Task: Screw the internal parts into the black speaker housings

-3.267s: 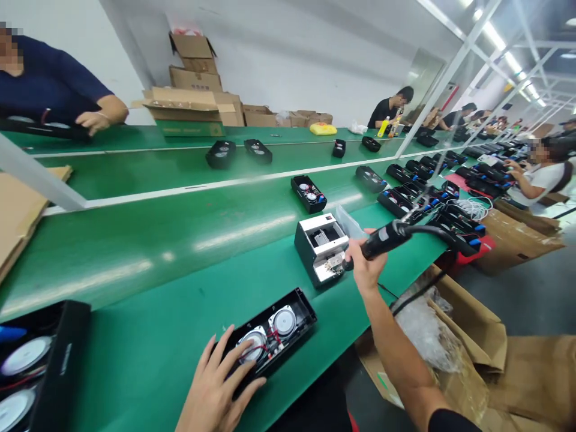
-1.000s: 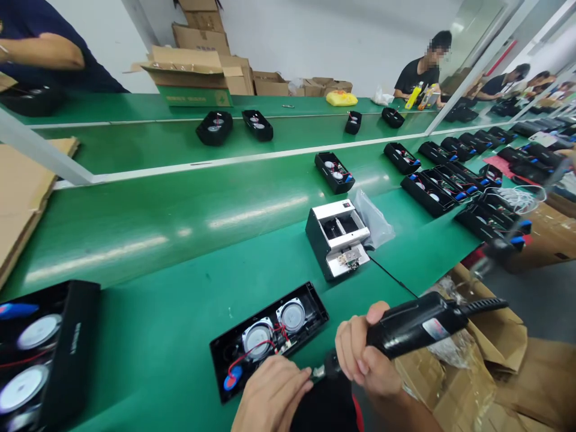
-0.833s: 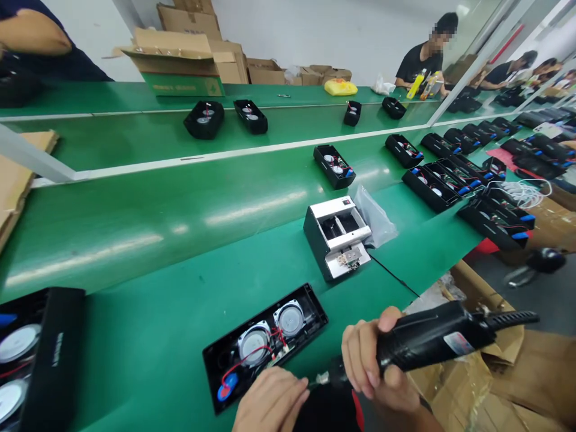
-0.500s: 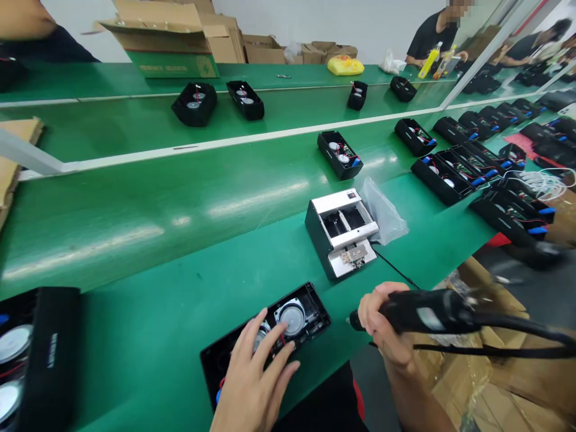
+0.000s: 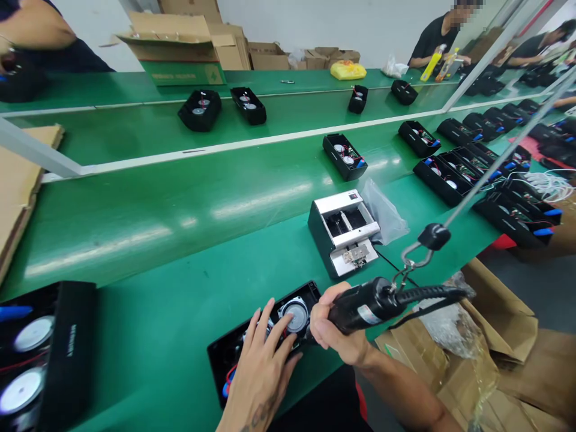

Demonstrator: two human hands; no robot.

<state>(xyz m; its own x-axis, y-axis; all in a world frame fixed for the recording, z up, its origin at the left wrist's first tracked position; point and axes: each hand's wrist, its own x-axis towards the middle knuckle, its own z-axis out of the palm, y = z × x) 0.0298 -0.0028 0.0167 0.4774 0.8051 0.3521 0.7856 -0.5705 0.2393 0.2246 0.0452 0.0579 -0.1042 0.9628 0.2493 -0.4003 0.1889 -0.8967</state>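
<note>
A black open speaker housing [image 5: 227,360] lies on the green bench close to me, with a round speaker driver [image 5: 296,315] showing past my fingers. My left hand [image 5: 261,366] is spread across it, pressing on it and covering the second driver. My right hand [image 5: 337,327] grips a black electric screwdriver [image 5: 373,306], its tip at the housing's right edge. The tip itself is hidden behind my fingers. A metal hook [image 5: 416,258] joins the tool's rear to a taut overhead wire.
A white-and-silver bench machine [image 5: 342,231] with a clear plastic bag [image 5: 383,213] stands beyond my hands. Several wired housings [image 5: 443,180] line the bench at right. A large black unit [image 5: 67,354] sits at lower left. Cardboard boxes [image 5: 459,360] lie on the floor at right.
My right hand has swung left, bringing the screwdriver from the right of the housing to its edge. My left hand has stayed on the housing, and the hook and wire have come into view.
</note>
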